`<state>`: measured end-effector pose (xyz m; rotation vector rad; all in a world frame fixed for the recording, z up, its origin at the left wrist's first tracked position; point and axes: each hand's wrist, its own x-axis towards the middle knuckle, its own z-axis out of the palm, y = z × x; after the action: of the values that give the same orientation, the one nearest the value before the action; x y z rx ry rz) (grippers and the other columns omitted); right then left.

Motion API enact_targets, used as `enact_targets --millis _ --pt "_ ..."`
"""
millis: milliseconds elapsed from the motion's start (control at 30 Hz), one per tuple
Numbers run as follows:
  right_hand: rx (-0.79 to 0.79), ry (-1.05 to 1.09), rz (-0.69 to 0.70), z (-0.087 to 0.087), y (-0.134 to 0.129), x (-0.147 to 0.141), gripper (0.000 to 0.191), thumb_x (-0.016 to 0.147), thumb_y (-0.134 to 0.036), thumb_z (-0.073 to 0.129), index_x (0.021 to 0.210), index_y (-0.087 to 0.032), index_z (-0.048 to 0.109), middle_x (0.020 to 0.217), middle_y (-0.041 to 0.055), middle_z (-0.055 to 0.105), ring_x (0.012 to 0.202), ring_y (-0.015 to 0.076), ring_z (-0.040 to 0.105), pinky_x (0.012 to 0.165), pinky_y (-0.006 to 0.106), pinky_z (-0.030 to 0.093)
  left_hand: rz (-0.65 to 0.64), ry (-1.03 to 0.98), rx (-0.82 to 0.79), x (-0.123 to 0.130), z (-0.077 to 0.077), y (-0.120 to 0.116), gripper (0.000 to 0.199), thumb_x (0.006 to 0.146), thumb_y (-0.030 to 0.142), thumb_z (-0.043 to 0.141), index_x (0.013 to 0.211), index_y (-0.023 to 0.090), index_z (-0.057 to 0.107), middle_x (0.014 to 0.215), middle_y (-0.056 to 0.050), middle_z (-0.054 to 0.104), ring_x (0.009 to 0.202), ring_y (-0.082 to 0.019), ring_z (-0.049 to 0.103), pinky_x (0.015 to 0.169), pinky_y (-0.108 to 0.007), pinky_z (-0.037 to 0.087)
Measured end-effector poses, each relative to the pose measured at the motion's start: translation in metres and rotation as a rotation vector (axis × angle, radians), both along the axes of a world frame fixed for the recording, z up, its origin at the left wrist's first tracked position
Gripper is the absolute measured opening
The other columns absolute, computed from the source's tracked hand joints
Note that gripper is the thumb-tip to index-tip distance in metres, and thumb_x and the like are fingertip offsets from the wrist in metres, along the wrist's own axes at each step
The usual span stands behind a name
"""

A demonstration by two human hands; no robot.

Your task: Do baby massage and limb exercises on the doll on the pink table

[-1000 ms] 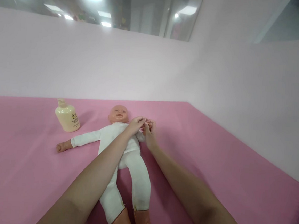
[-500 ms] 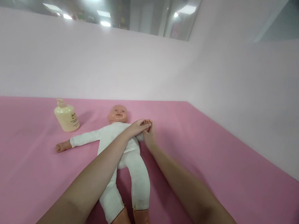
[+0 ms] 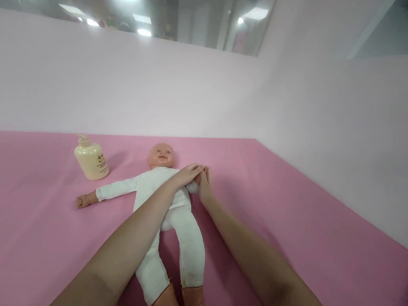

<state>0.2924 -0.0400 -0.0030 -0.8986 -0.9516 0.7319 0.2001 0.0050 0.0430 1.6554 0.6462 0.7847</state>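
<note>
Head view. The doll [image 3: 154, 179] lies on its back on the pink table [image 3: 291, 213], head far, feet near. My left hand [image 3: 188, 173] and right hand [image 3: 205, 184] meet at the doll's hand [image 3: 197, 178] on the right side of its body. The fingers of both are drawn in narrow around that hand and hold it between them. The position of each fingertip cannot be determined, because my hands overlap there.

Obstructions: only a small patch of the held hand shows. My left forearm crosses the doll's trunk and covers part of the waist and left hip. The doll's feet and both my forearms are cut off at the near edge. The cream pump bottle [image 3: 92, 161] stands far left, near the doll's head; the small print on its label is unreadable. The glass panel [image 3: 194, 14] above the far wall [image 3: 124, 84] is blurred by reflected lights.

Change from half a second ago: my left thumb then lay across the doll's open palm, with its small fingers exposed; these are now mostly covered. Doll and bottle are unmoved.
</note>
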Motion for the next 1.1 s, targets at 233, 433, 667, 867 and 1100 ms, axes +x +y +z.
enact_targets --millis 233,433,667,867,1100 --pt "-0.005 -0.028 0.036 0.002 -0.002 -0.002 0.038 0.068 -0.022 0.071 0.102 -0.026 0.055 0.103 0.0002 0.065 0.104 0.0198 0.064 0.098 0.038 0.052 0.014 -0.068 -0.066 0.000 0.002 -0.003 0.034 0.082 0.049 0.066 0.088 0.016 0.059 0.077 0.001 0.061 0.075 -0.014 0.057 0.072 -0.027 0.042" --pt "-0.019 -0.026 0.044 0.007 -0.001 -0.001 0.025 0.069 -0.022 0.070 0.091 -0.023 0.057 0.091 -0.0006 0.066 0.092 0.0196 0.066 0.094 0.040 0.054 -0.016 -0.013 -0.066 0.001 0.000 -0.001 0.028 0.076 0.038 0.073 0.085 0.015 0.059 0.077 0.000 0.061 0.073 -0.014 0.056 0.073 -0.029 0.042" --pt "-0.048 -0.021 0.051 0.010 -0.003 -0.001 0.021 0.073 -0.020 0.067 0.091 -0.021 0.056 0.091 0.0003 0.067 0.093 0.0182 0.066 0.094 0.036 0.053 -0.054 -0.026 -0.039 0.000 0.000 0.000 0.033 0.076 0.042 0.073 0.091 0.015 0.062 0.084 -0.003 0.066 0.080 -0.016 0.060 0.079 -0.030 0.044" --pt "-0.060 -0.036 0.035 0.008 -0.002 0.001 0.024 0.072 -0.027 0.070 0.092 -0.021 0.058 0.091 0.0008 0.068 0.089 0.0178 0.065 0.089 0.036 0.053 -0.036 -0.068 -0.031 0.003 -0.001 0.001 0.040 0.078 0.052 0.071 0.090 0.014 0.064 0.084 -0.004 0.067 0.081 -0.016 0.060 0.080 -0.030 0.044" --pt "-0.120 -0.062 0.004 0.006 0.000 0.003 0.024 0.078 -0.040 0.069 0.088 -0.021 0.058 0.077 -0.0003 0.066 0.079 0.0187 0.065 0.080 0.037 0.054 -0.021 -0.041 -0.061 0.002 0.000 0.001 0.042 0.081 0.056 0.067 0.085 0.015 0.064 0.082 -0.004 0.066 0.078 -0.016 0.059 0.076 -0.030 0.043"
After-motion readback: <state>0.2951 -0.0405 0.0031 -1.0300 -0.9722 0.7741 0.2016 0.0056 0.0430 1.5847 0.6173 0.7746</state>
